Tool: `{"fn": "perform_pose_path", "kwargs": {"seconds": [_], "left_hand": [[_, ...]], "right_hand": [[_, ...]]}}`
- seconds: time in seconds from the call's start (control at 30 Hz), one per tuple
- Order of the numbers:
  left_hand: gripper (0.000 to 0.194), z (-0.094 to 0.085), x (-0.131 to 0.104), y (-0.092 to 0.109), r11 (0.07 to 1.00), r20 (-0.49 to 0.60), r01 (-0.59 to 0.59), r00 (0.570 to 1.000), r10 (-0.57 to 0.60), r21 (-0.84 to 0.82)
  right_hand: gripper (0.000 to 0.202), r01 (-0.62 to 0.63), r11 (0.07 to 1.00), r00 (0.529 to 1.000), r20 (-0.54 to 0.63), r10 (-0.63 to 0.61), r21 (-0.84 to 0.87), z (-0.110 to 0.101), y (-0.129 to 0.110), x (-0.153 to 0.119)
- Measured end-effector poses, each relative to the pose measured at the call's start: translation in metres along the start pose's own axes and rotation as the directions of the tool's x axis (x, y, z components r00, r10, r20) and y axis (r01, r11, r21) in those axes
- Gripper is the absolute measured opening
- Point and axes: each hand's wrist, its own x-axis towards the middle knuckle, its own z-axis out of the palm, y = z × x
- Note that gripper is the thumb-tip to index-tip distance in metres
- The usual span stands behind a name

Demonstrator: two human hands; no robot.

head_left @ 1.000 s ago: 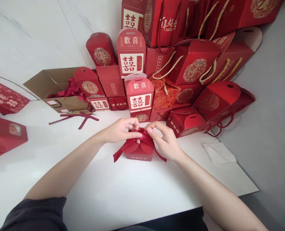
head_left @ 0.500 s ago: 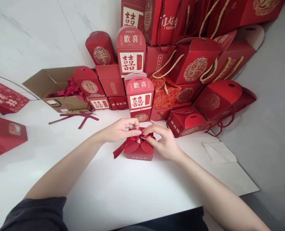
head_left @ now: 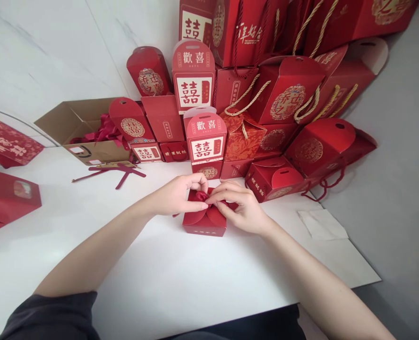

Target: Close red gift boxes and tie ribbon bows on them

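Note:
A small red gift box [head_left: 205, 223] with curved top flaps stands on the white table in front of me. Dark red satin ribbon [head_left: 201, 195] lies looped over the top of that box. From the left, my left hand [head_left: 181, 193] pinches the ribbon, its thumb stretched along the front and its fingers bent behind. My right hand [head_left: 239, 205] comes in from the right, thumb and fingertips closed on the ribbon at the middle. Both sets of fingertips meet over the box top. The crossing of the ribbon is partly hidden by my fingers.
Stacked red gift boxes [head_left: 206, 150] rise just behind my hands and to the right. Back left, an open cardboard box [head_left: 103, 150] holds red ribbon. Loose ribbon strips [head_left: 126, 175] lie before it. A red box [head_left: 9, 198] sits far left; a white cloth [head_left: 322, 224] lies right.
The ribbon tail that hung out at the box's left front is now mostly behind my left hand. My left thumb has lowered slightly, and a ribbon loop shows between my hands.

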Motion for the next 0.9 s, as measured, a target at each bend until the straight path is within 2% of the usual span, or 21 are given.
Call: {"fn": "perform_pose_path", "kwargs": {"seconds": [0.1, 0.2, 0.3, 0.37, 0.43, 0.5, 0.63, 0.73, 0.83, 0.9], "left_hand": [[0.020, 0.008, -0.005, 0.007, 0.999, -0.064, 0.019, 0.998, -0.016, 0.048], [0.020, 0.020, -0.008, 0.013, 0.978, -0.206, 0.082, 0.978, -0.041, 0.193], [0.022, 0.031, -0.009, 0.014, 0.908, -0.326, 0.112, 0.945, 0.028, 0.403], [0.021, 0.035, -0.010, 0.012, 0.857, -0.357, 0.099, 0.928, 0.103, 0.506], [0.020, 0.037, -0.010, 0.008, 0.830, -0.361, 0.068, 0.918, 0.165, 0.553], [0.019, 0.035, -0.010, 0.003, 0.816, -0.352, 0.006, 0.904, 0.242, 0.578], [0.015, 0.028, -0.006, -0.007, 0.753, -0.278, -0.174, 0.857, 0.433, 0.634], [0.015, 0.025, -0.002, -0.014, 0.720, -0.242, -0.260, 0.823, 0.513, 0.643], [0.012, 0.024, -0.001, -0.015, 0.686, -0.230, -0.260, 0.813, 0.535, 0.679], [0.009, 0.023, -0.001, -0.011, 0.653, -0.238, -0.188, 0.829, 0.507, 0.734]], "right_hand": [[0.021, 0.007, 1.000, 1.000, -0.017, -0.007, -0.006, 0.002, 0.000, -0.001], [0.022, 0.012, 1.000, 0.999, -0.034, -0.012, -0.007, 0.003, 0.001, -0.001], [0.022, 0.023, 1.000, 0.999, -0.048, -0.023, -0.007, 0.002, 0.001, -0.001], [0.021, 0.023, 1.000, 0.999, -0.021, -0.023, 0.000, 0.000, -0.001, -0.001], [0.017, -0.017, 0.999, 1.000, 0.023, 0.016, 0.048, -0.002, -0.002, -0.001], [0.014, -0.129, 0.983, 0.992, 0.016, 0.128, 0.131, -0.003, -0.003, -0.001], [0.020, -0.361, 0.908, 0.925, -0.042, 0.378, 0.213, 0.002, 0.000, 0.001], [0.017, -0.421, 0.864, 0.904, 0.055, 0.424, 0.276, 0.004, 0.002, 0.003], [0.019, -0.476, 0.797, 0.874, 0.101, 0.475, 0.372, 0.004, 0.003, 0.003], [0.018, -0.480, 0.789, 0.867, 0.072, 0.493, 0.383, 0.003, 0.003, 0.002]]}}
